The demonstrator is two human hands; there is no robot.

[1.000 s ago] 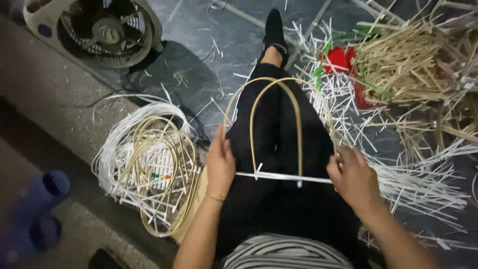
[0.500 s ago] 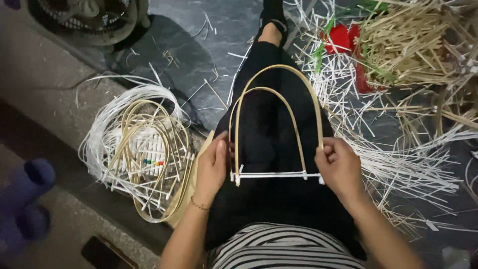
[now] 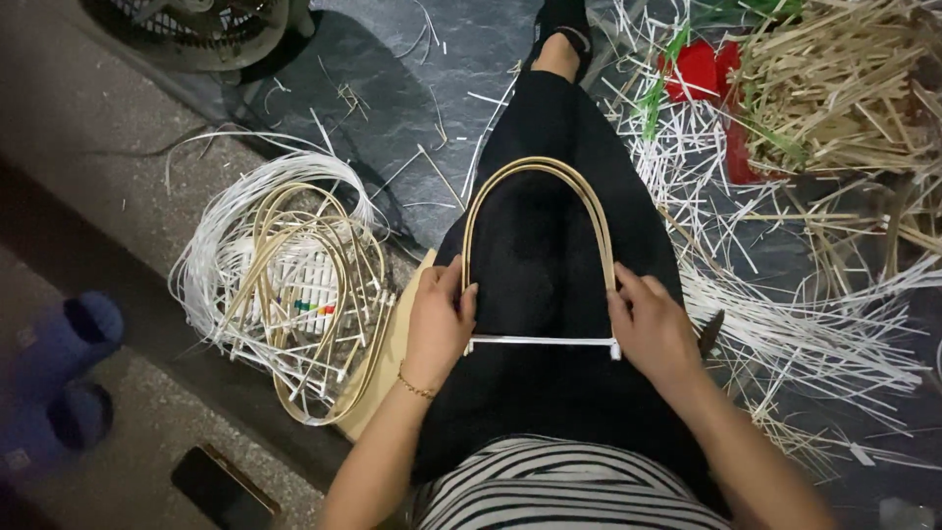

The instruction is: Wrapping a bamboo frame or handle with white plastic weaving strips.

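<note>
I sit with my black-clad legs stretched out and a bent cane arch (image 3: pixel 538 169) lying on my lap. It is made of two pale strips curved into a U, with a white strip (image 3: pixel 542 342) tied across its open ends. My left hand (image 3: pixel 439 319) grips the arch's left leg near its end. My right hand (image 3: pixel 652 329) grips the right leg near the other end. Both hands press the legs inward against the white crosspiece.
A coil of white strips and bent cane hoops (image 3: pixel 289 280) lies on the floor at my left. Loose white strips and a heap of pale sticks (image 3: pixel 844 88) cover the right side. A fan (image 3: pixel 201 25) stands at top left, blue slippers (image 3: pixel 59 373) at far left, a dark phone (image 3: pixel 224 486) nearby.
The two cane strips, spread apart as an inner and outer arch before, now lie close together. The arch sits lower and nearer on my lap; both hands stay at its ends.
</note>
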